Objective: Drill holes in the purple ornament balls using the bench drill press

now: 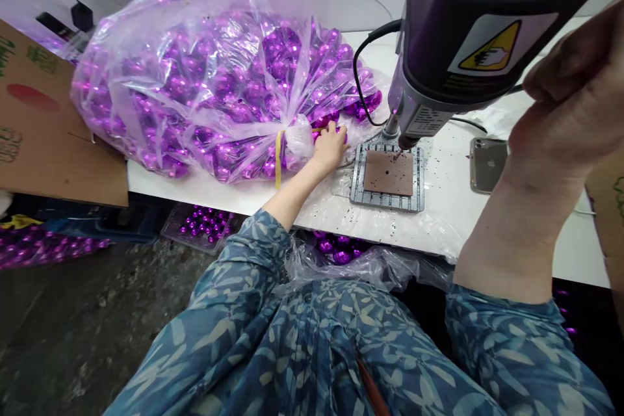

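My left hand (pixel 330 145) reaches to the mouth of a big clear plastic bag (pixel 195 78) full of shiny purple balls. Its fingers are curled over a purple ball (pixel 345 133) there, partly covered by the hand. A black bench drill press (pixel 468 19) stands to the right, its bit over a brown square board (pixel 389 173) with a small dark hole. This board lies on a grey grooved base plate (pixel 357 182). My right hand (pixel 575 78) is closed beside the drill head, around what looks like its handle, mostly hidden by the hand.
Dark shavings are scattered on the white table (pixel 526 227) around the base. A phone (pixel 487 166) lies at right. Cardboard boxes (pixel 63 117) flank the table. Below the front edge are more purple balls (pixel 338 248) in clear plastic, and a clear bin (pixel 195 227) holding more.
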Demonstrator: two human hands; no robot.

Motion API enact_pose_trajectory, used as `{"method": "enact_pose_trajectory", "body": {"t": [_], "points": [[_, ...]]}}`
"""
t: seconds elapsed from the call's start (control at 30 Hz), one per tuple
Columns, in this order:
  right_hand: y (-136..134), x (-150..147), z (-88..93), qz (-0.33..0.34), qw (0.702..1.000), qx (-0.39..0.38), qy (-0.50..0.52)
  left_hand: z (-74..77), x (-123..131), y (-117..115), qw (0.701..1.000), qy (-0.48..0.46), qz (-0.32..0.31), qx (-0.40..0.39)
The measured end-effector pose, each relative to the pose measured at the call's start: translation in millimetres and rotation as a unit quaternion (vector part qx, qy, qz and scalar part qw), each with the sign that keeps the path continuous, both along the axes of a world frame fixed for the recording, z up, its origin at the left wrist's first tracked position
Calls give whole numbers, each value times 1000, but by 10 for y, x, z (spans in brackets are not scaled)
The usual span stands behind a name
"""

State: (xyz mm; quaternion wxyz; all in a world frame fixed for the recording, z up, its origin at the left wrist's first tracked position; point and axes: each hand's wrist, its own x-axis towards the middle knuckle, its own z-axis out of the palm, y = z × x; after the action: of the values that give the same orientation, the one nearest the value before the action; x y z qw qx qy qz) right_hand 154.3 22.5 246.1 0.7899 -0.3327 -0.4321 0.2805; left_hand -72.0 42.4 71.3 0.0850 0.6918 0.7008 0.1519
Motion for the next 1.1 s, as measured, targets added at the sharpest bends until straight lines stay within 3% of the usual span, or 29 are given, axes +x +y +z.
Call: {"method": "enact_pose_trajectory", "body": {"t": [0.1,0.2,0.4,0.53,0.6,0.67,0.77,0.87,0.97,1.1], "points": [[30,-17,-21,-41,998,40,4,-234,-137,114,997,-73,-28,26],[2,-38,-23,-30,999,42,-5,-307,-290,36,978,-176,-71,86],[3,-46,-33,-37,998,49,15,-171,-334,-260,915,-374,-124,83],[67,-12,-63,-17,996,92,4,5,-204,-516,897,-407,-138,100],[98,-6,-73,-12,994,111,-8,53,-109,-629,874,-461,-135,74],[116,-15,-72,-12,992,127,-10,56,-2,-711,829,-544,-133,-2],[116,-39,-56,-17,993,117,-10,-5,154,-749,767,-621,-123,-105],[99,-49,-48,-27,995,97,-20,-92,263,-688,731,-662,-89,-141],[95,-49,-69,-21,994,101,-29,-158,315,-595,708,-690,-43,-144],[110,-74,-90,-9,989,148,-2,-200,325,-529,708,-693,-22,-135]]}}
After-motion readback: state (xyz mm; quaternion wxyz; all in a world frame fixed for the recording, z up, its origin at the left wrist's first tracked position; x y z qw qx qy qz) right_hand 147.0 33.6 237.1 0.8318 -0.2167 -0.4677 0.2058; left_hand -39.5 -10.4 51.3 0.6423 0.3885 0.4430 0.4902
